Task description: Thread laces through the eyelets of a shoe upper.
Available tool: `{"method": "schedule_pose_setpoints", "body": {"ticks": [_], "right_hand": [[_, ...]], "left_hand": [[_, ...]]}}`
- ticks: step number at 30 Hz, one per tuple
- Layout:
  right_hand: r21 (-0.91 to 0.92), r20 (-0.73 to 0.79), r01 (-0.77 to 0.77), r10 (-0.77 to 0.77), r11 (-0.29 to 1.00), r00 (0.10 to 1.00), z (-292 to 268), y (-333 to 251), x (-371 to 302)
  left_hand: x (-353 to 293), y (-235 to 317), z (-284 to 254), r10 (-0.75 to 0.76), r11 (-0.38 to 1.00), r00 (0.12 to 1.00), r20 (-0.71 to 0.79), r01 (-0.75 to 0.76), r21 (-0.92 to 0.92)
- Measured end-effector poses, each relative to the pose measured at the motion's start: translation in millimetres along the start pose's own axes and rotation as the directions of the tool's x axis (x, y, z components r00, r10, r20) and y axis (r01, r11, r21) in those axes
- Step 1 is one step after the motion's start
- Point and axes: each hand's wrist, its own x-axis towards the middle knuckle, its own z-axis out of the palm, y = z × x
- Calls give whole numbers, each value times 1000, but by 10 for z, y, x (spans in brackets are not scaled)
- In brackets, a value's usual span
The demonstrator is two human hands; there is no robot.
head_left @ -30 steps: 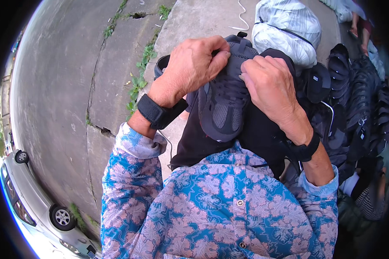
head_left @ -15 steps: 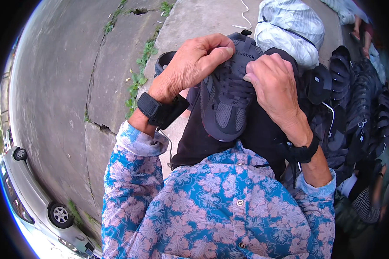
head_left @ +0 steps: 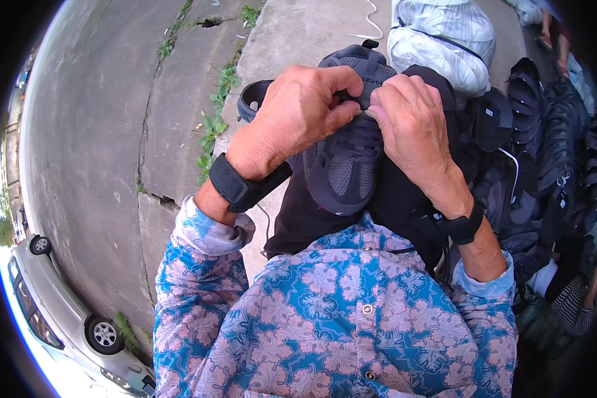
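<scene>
A dark grey mesh sneaker (head_left: 341, 179) rests on my lap, toe toward me, with its tongue and heel loop at the far end. Over the upper lacing, my left hand (head_left: 302, 109) bends its thumb and forefinger in a pinch from the left. Close beside it, my right hand (head_left: 411, 123) pinches from the right, its fingertips nearly meeting the left thumb. The fingers close on the dark shoelace (head_left: 359, 136), though most of what lies between them is hidden. Beyond my left forearm, a dark shoe-like item (head_left: 251, 101) is partly covered.
Several dark shoes (head_left: 554, 152) lie in a pile at the right. A stuffed whitish plastic bag (head_left: 441, 46) stands at the far right, by a white cord (head_left: 375, 20). A cracked pavement (head_left: 93, 132) and a parked silver car (head_left: 66, 305) are at the left. Another person's legs (head_left: 562, 50) show far right.
My left hand has moved down from the sneaker's collar to the lacing. My right hand has shifted slightly left, bringing the fingertips together. The sneaker has moved slightly toward the left.
</scene>
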Motion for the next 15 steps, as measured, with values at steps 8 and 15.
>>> {"method": "schedule_pose_setpoints", "body": {"ticks": [8, 15], "right_hand": [[135, -4, -62, 63, 989, 998, -27, 69, -51], [135, -81, -92, 103, 987, 991, -118, 136, -104]], "left_hand": [[27, 66, 13, 58, 972, 996, 72, -73, 223], [96, 69, -70, 145, 792, 987, -63, -77, 606]]}}
